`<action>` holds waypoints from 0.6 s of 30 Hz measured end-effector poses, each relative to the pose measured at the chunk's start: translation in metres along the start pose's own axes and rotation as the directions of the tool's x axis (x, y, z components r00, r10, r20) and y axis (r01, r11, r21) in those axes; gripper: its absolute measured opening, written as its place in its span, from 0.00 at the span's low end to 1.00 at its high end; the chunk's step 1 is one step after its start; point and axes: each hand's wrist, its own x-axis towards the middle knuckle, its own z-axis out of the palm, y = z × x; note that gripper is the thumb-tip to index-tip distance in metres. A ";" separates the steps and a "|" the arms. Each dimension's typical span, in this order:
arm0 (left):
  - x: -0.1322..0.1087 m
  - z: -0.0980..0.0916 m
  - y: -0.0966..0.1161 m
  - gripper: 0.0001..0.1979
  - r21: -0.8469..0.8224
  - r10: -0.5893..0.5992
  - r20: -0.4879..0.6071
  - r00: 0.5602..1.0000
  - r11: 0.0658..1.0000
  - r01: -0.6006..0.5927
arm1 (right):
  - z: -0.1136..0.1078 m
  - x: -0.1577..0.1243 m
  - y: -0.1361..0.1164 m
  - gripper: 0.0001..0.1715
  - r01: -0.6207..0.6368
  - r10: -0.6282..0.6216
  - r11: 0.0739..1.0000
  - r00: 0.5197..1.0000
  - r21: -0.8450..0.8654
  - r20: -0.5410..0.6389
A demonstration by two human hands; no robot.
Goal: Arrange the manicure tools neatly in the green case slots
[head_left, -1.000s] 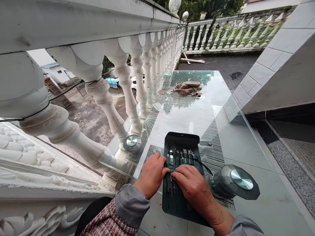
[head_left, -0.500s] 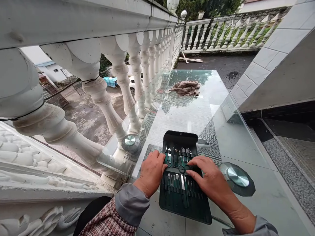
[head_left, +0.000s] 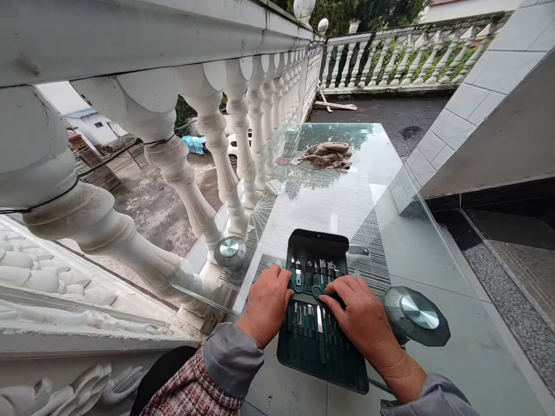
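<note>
A white balustrade (head_left: 203, 115) runs along the left, from near to far, with a second stretch across the far end of the terrace. Beside it stands a glass bench (head_left: 390, 231), its top carried on round metal discs: one at the near left corner (head_left: 229, 248), one to the near right (head_left: 418, 312). A tiled wall (head_left: 489, 86) rises on the right. At the far end of the bench lies a crumpled brown cloth (head_left: 328, 155).

Near the front edge of the bench lies an open dark green case (head_left: 323, 358), flap turned away to the far side, with small metal tools (head_left: 310, 315) in two rows under bands. Green-handled scissors (head_left: 318, 283) sit in the far row.

The left hand (head_left: 265, 306) rests on the left edge of the case, fingers (head_left: 284, 277) loosely curled and pressing the edge, gripping nothing. The right hand (head_left: 364, 320) lies flat over the right half of the case, fingers (head_left: 336, 289) stretched and close together, tips touching the tools by the scissors; whether they pinch any tool cannot be told. Grey cuffs show at both wrists, with a checked sleeve (head_left: 191, 393) on the left arm.

A small mark sits on the case flap, too small to read. No other writing is legible.
</note>
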 end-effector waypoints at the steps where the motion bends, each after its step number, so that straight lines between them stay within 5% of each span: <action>1: 0.000 -0.001 0.000 0.09 -0.007 -0.006 0.008 1.000 1.000 0.006 | 0.000 0.000 0.000 0.07 0.000 0.000 1.000 1.000 0.002 0.004; 18: 0.001 0.000 -0.001 0.08 -0.031 -0.009 -0.015 1.000 0.999 0.008 | 0.001 -0.001 -0.001 0.06 0.020 -0.020 1.000 0.999 0.011 -0.046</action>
